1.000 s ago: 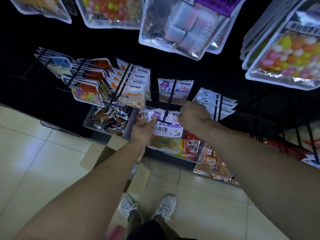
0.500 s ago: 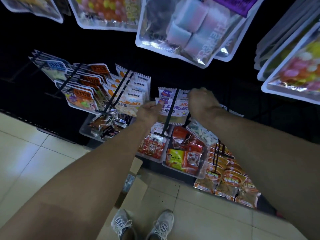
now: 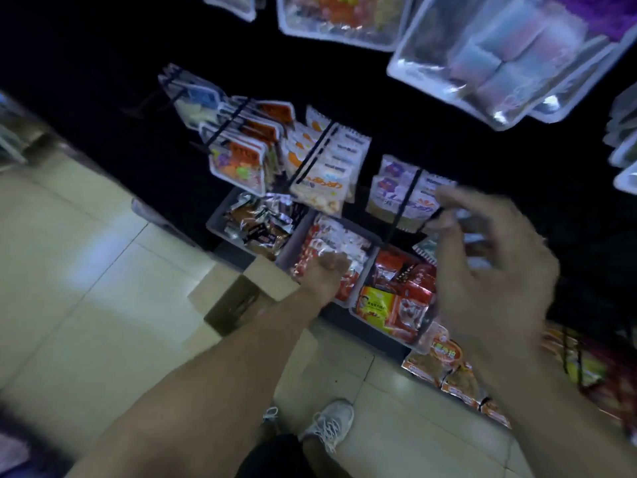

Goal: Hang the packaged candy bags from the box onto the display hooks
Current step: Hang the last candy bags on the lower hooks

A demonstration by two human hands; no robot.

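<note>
**Both hands free of bags, box next**

Dark display wall (image 3: 103,63) fills top half, hooks w/ hanging bags. Tiled floor (image 3: 86,288) at 8 o'clock. Grey bins (image 3: 293,246) of snack packs at frame ctr. Cardboard box (image 3: 248,291) on floor at approx 7 o'clock from ctr, flaps up, interior dark; contents not readable. Purple-top candy bags (image 3: 400,188) already hung on black hook (image 3: 408,201), approx 1 o'clock from ctr, hook's long axis running 1-to-7 toward camera.

Right hand (image 3: 489,270) at 3 o'clock, blurred, fingers spread and loosely bent, nothing in them; fingertips just beside hung bags' right edge, bags at approx 10 o'clock from palm. Left hand (image 3: 327,270) lower, over red-pack bin, fingers curled in a fist, apparently holding nothing, though far side of fist hidden.

Judgement: hang step done for this bag; next pickup turns on the box. Box lies at 8 o'clock from left hand, near; well apart from right. Left hand nearer, so likely reaches down-left into box.
</note>
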